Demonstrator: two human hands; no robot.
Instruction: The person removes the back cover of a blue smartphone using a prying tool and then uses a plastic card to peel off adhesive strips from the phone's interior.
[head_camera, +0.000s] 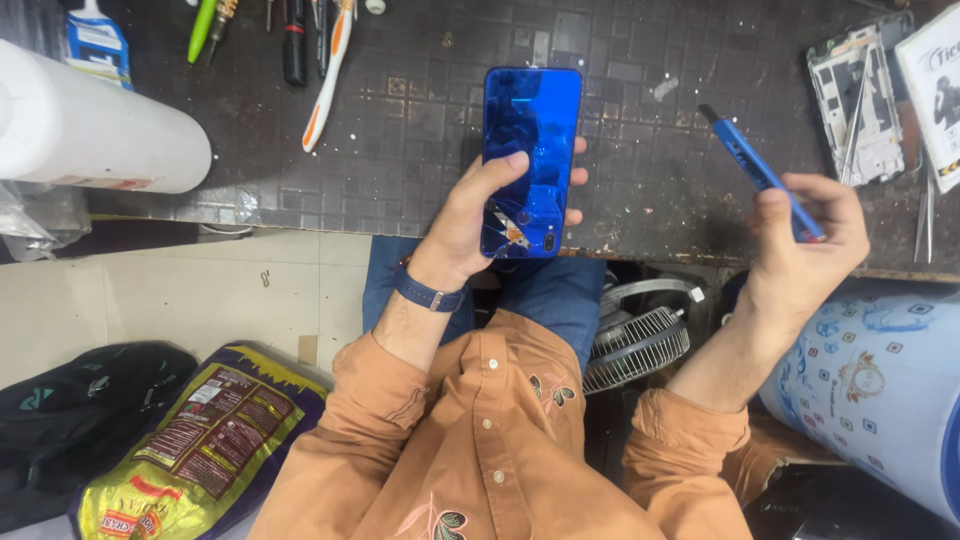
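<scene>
My left hand (478, 222) grips a glossy blue phone (532, 130) by its lower end, back side up, over the near edge of the dark workbench (420, 120). The phone's back is cracked near the bottom. My right hand (808, 245) holds a slim blue tool (748, 160) by its lower end, its tip pointing up and left, to the right of the phone. A blue watch band sits on my left wrist.
Several hand tools and a toothbrush (328, 70) lie at the bench's back left. A white cylinder (90, 125) lies at left, an opened phone frame (858, 105) at right. Below the bench sit a small fan (640, 345), a patterned blue drum (880, 385), and bags (190, 440).
</scene>
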